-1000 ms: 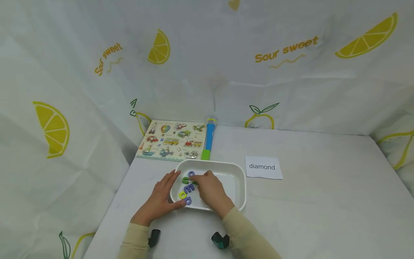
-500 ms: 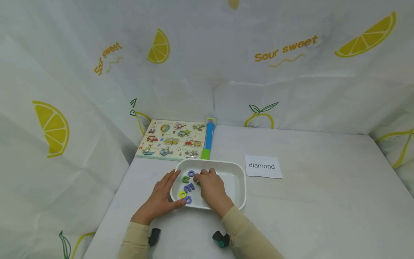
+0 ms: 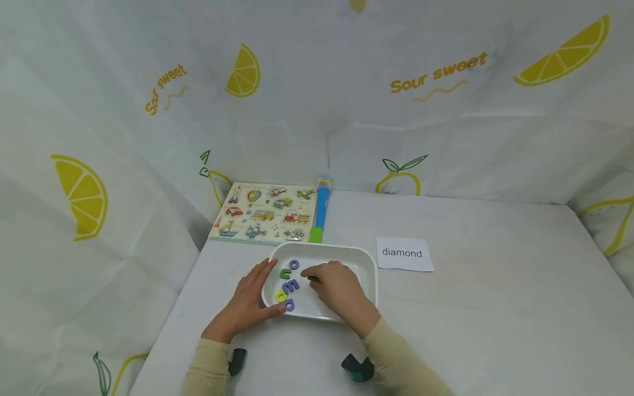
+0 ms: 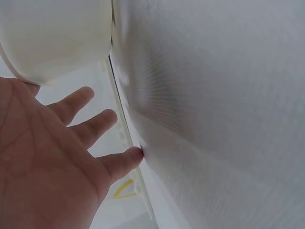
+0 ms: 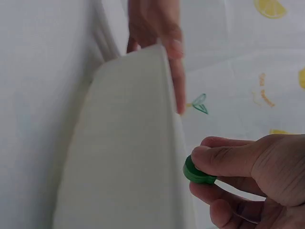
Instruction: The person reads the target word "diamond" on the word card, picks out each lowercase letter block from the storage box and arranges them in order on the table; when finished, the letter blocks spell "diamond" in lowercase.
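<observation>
A white tray (image 3: 354, 275) holds small coloured letters on its left side. Among them are a purple ring-shaped letter (image 3: 294, 260), a green n (image 3: 282, 276), a purple m (image 3: 290, 284) and a yellow letter (image 3: 277, 296). Another purple letter (image 3: 290, 306) lies by my left thumb. My left hand (image 3: 242, 305) rests against the tray's left end, its fingers extended and spread. Over the tray, my right hand (image 3: 344, 289) pinches a green letter (image 5: 200, 177) between thumb and fingers; its exact shape is hidden.
A white card (image 3: 404, 264) printed "diamond" lies right of the tray. Behind the tray are a picture puzzle board (image 3: 264, 219) and a blue toy microphone (image 3: 321, 209). A lemon-print curtain (image 3: 317, 99) closes off the table's back and left.
My right hand has drawn back to the right from the other letters and now holds the green letter raised between its fingertips. The left hand has stayed at the tray's end.
</observation>
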`<move>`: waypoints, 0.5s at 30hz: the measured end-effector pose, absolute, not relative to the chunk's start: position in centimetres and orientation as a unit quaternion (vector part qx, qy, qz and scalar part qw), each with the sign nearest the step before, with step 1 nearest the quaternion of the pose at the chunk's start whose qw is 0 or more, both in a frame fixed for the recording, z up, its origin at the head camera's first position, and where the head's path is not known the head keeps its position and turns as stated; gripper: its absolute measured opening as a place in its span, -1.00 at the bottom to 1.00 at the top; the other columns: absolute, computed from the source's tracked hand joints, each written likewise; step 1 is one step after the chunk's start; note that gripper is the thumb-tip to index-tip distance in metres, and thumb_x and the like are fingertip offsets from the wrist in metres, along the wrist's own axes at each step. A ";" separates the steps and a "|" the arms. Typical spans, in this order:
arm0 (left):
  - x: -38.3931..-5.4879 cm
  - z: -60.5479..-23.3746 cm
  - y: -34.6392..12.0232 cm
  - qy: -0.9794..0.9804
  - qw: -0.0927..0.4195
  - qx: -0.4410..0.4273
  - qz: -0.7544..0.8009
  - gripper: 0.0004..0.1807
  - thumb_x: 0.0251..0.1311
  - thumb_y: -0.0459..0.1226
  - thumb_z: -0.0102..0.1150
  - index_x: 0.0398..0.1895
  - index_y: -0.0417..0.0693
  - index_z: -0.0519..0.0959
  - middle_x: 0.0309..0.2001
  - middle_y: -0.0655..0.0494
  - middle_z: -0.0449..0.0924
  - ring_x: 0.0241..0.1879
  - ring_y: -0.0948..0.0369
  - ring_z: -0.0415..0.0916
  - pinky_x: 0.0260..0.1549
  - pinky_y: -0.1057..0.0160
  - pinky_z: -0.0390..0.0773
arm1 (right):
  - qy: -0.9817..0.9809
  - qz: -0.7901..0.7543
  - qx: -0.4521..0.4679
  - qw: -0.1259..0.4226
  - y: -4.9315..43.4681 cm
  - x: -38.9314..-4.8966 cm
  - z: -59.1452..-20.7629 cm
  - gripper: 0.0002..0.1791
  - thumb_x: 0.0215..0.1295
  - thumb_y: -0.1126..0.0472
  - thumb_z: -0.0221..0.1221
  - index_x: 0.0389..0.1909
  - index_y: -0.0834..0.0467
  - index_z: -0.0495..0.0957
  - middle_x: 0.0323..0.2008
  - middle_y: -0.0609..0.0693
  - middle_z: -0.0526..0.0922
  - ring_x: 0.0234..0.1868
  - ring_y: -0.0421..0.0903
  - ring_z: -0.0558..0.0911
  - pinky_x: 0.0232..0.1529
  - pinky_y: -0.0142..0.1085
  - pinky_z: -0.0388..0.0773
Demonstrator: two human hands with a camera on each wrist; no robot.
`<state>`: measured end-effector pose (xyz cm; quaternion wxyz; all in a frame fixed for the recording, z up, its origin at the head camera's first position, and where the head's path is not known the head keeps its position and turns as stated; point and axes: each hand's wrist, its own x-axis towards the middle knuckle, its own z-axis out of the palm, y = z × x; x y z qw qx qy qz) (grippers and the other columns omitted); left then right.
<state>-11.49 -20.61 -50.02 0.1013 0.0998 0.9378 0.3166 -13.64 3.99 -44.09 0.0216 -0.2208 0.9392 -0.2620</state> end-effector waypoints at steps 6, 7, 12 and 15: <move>-11.6 -50.1 -20.5 0.938 0.099 0.103 0.317 0.17 0.01 0.21 0.45 0.64 0.31 -0.02 0.61 -0.04 -0.05 0.54 -0.15 -0.08 0.41 -0.35 0.02 | 0.910 -0.348 -0.225 -0.001 10.8 -13.5 -41.4 -0.72 0.20 0.25 0.44 -0.06 -0.02 0.79 -0.24 -0.20 0.78 -0.29 -0.28 0.69 -0.33 -0.35 0.60; -11.6 -50.1 -20.5 0.937 0.099 0.104 0.317 0.18 0.01 0.21 0.46 0.64 0.30 -0.02 0.61 -0.05 -0.05 0.54 -0.15 -0.07 0.43 -0.33 -0.01 | 0.906 -0.361 -0.220 -0.006 12.0 -13.6 -41.1 -0.72 0.19 0.23 0.44 -0.05 -0.01 0.79 -0.24 -0.21 0.78 -0.28 -0.29 0.70 -0.32 -0.35 0.61; -11.6 -50.1 -20.8 0.935 0.105 0.109 0.320 0.18 0.02 0.21 0.44 0.65 0.27 -0.03 0.61 -0.05 -0.07 0.55 -0.14 -0.08 0.46 -0.30 -0.17 | 0.900 -0.405 -0.162 -0.012 17.3 -13.6 -41.1 -0.70 0.21 0.13 0.44 -0.02 0.01 0.77 -0.26 -0.17 0.79 -0.39 -0.28 0.72 -0.39 -0.32 0.63; -11.6 -50.1 -20.8 0.933 0.107 0.111 0.324 0.18 0.03 0.21 0.44 0.65 0.27 -0.04 0.62 -0.05 -0.08 0.55 -0.14 -0.07 0.45 -0.32 -0.18 | 0.903 -0.417 -0.105 0.010 19.7 -13.6 -41.8 -0.68 0.24 0.08 0.43 0.02 0.00 0.76 -0.28 -0.12 0.79 -0.40 -0.18 0.75 -0.38 -0.26 0.59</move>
